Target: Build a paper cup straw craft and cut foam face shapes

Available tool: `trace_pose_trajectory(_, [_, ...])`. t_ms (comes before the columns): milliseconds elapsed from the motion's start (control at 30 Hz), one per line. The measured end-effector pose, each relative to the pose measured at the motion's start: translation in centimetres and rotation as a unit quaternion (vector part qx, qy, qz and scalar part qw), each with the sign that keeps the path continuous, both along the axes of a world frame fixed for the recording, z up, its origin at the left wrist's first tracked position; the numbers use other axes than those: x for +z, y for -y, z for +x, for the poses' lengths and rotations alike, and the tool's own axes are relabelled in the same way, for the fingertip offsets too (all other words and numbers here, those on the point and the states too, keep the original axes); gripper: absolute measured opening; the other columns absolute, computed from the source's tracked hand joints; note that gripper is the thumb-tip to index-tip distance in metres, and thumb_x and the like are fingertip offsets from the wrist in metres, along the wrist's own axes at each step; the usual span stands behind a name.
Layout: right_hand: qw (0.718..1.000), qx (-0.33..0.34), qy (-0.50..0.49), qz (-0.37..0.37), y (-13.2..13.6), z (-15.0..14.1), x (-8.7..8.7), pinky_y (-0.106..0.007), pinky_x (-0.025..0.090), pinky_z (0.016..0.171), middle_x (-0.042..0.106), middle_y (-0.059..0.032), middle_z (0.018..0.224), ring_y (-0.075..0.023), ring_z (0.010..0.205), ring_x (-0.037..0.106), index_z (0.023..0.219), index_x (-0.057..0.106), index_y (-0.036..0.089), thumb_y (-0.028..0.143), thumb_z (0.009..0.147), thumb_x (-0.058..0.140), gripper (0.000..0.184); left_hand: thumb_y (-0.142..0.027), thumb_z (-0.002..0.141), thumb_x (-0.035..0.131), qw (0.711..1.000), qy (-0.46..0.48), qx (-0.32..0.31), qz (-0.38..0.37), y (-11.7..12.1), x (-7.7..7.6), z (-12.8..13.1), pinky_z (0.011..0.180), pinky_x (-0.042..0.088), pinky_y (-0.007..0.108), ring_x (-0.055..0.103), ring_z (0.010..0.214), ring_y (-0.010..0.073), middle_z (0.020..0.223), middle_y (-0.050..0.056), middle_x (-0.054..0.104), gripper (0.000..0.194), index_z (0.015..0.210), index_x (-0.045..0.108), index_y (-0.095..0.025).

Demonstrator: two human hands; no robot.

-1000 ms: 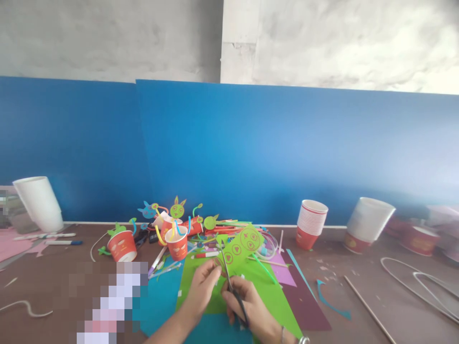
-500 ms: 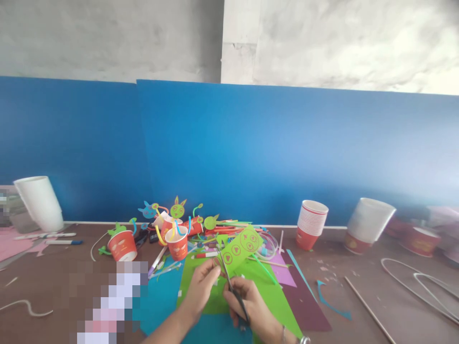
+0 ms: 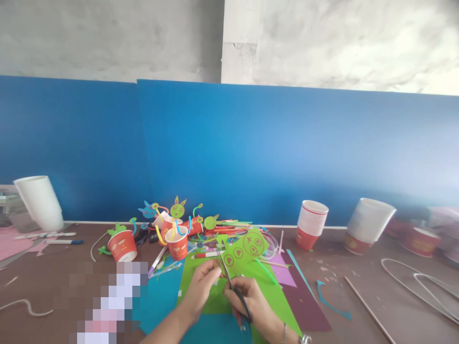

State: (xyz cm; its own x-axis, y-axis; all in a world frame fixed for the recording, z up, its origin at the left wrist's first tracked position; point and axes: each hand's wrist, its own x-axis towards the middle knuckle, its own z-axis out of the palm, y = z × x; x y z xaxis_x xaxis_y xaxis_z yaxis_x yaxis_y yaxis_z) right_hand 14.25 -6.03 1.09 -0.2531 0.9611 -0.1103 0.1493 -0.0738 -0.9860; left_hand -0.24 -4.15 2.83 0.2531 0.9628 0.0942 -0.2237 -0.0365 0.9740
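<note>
My left hand is closed in a pinch at a small bit of green paper, mostly hidden by the fingertips. Black-handled scissors are gripped in my right hand, their blades pointing up and away between my hands. Just beyond the blades is a light green paper strip with a drawn animal face and small circles with hearts inside. I cannot tell whether the strip is still joined to the bit in my left fingers. Beneath my hands lie a green sheet and a blue sheet.
Red paper cups with bent straws and paper animal heads stand at the back left. A cup stack stands right of the centre, near a larger white stack. Markers, straws, a thin stick and scraps lie around.
The green strip has shifted slightly right and turned a little, away from my left fingertips. The scissor blades look closer together. My hands have barely moved.
</note>
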Motion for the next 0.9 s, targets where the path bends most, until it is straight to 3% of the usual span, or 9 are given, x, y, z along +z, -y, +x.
trace_pose_trajectory(200, [0.999,0.038,-0.004,-0.003,-0.27,0.43,-0.03,-0.015,0.023,0.030,0.050,0.0067,0.040,-0.0050,0.030,0.041,0.070,0.057,0.014,0.042,0.071,0.064,0.028,-0.038,0.070,0.061,0.999,-0.029,0.033,-0.017,-0.06,-0.38,-0.12,0.069,0.037,0.027,0.050,0.070,0.0162,0.067,0.000,0.058,0.023,0.072,0.065,-0.016])
trace_pose_trajectory(467, [0.999,0.041,-0.008,-0.004,-0.30,0.52,0.14,-0.015,0.020,0.029,0.049,0.0068,0.038,-0.0046,0.028,0.038,0.069,0.056,0.014,0.042,0.071,0.063,0.029,-0.039,0.067,0.060,0.998,-0.036,0.048,-0.034,-0.02,-0.35,-0.17,0.068,0.035,0.027,0.046,0.068,0.0159,0.065,0.000,0.053,0.023,0.069,0.062,-0.016])
trace_pose_trajectory(733, [0.999,0.038,-0.007,-0.014,-0.27,0.63,0.23,-0.015,0.024,0.029,0.049,0.0060,0.038,-0.0048,0.028,0.038,0.067,0.056,0.013,0.045,0.069,0.065,0.033,-0.038,0.066,0.058,0.997,-0.043,0.049,-0.034,-0.08,-0.44,-0.32,0.067,0.035,0.027,0.045,0.066,0.0146,0.061,-0.002,0.050,0.021,0.062,0.056,-0.017])
trace_pose_trajectory(900, [0.999,0.049,-0.013,-0.007,-0.29,0.85,0.41,-0.015,0.026,0.030,0.048,0.0060,0.038,-0.0047,0.029,0.038,0.071,0.061,0.012,0.046,0.069,0.065,0.035,-0.034,0.069,0.056,0.999,-0.013,0.009,-0.046,-0.22,-0.43,-0.21,0.052,0.030,0.023,0.040,0.051,0.0096,0.052,-0.004,0.049,0.019,0.061,0.053,-0.017])
